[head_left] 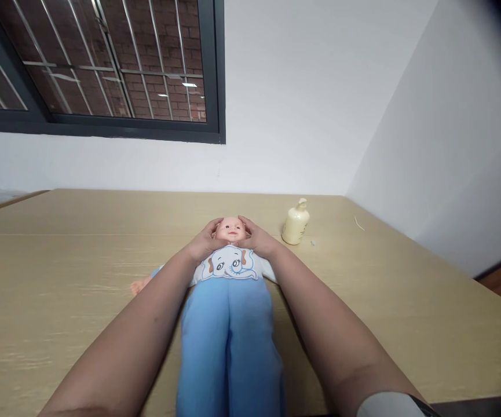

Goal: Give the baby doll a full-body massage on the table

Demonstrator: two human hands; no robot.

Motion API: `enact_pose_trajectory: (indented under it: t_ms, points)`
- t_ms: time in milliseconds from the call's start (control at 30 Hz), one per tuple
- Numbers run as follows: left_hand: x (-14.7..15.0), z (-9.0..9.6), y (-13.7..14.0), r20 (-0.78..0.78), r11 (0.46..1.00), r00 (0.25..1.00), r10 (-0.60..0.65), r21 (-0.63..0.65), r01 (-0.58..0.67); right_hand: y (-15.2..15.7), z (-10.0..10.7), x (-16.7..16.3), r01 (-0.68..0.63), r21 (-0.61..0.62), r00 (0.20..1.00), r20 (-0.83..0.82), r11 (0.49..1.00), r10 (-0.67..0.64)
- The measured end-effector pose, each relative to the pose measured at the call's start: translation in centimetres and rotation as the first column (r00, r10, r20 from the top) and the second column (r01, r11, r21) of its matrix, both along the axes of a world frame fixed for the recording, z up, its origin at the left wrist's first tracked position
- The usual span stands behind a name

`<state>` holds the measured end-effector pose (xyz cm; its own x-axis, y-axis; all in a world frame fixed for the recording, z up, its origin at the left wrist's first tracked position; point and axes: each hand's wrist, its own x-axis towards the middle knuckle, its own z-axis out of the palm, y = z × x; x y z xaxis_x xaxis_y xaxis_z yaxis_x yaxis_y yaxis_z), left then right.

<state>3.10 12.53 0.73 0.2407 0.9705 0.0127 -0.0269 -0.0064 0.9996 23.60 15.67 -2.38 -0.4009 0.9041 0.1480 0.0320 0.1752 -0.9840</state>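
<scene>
A baby doll point(231, 231) lies on its back on the table, head at the far end and legs toward me. It wears a white top point(233, 263) with an elephant face on the front and light blue trousers point(228, 341). My left hand point(207, 239) curves round one side of the doll's head, and my right hand point(256, 238) cups the other side. Both thumbs sit low, near its chin and neck. One small doll hand point(139, 286) pokes out beyond my left forearm; the other is hidden.
A cream pump bottle point(296, 223) stands on the wood-coloured table point(80, 278), right of the doll's head. Near it lie a tiny pale scrap point(313, 242) and a thin strand point(358, 223). A white wall point(285, 116) and barred window point(124, 63) rise behind.
</scene>
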Motion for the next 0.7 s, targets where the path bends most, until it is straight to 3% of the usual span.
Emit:
enact_pose_trajectory:
  t_ms: [133, 233, 367, 500, 700]
  points:
    - [-0.5, -0.6, 0.4, 0.152, 0.997, 0.986, -0.076, -0.019, 0.08, -0.5, 0.7, 0.3, -0.067, -0.056, 0.994, -0.093, 0.996, 0.061]
    - [-1.2, -1.2, 1.0, 0.326, 0.983, 0.934, -0.145, -0.064, 0.175, -0.6, 1.0, 0.6, -0.094, -0.081, 0.981, -0.176, 0.992, 0.079]
    - [-1.8, -1.6, 1.7, 0.419, 0.979, 0.902, -0.1, -0.12, 0.165, -0.6, 1.2, 0.8, -0.117, -0.121, 0.955, -0.285, 0.986, 0.078]
    - [-1.4, -1.5, 1.4, 0.4, 0.987, 0.915, -0.05, -0.12, 0.107, -0.6, 1.2, 0.4, -0.05, -0.172, 0.958, -0.285, 0.984, -0.001]
    - [-0.4, -0.7, 0.3, 0.155, 0.997, 0.985, -0.072, -0.021, 0.076, -0.9, 1.1, -0.3, 0.037, 0.012, 0.999, -0.026, 0.999, -0.037]
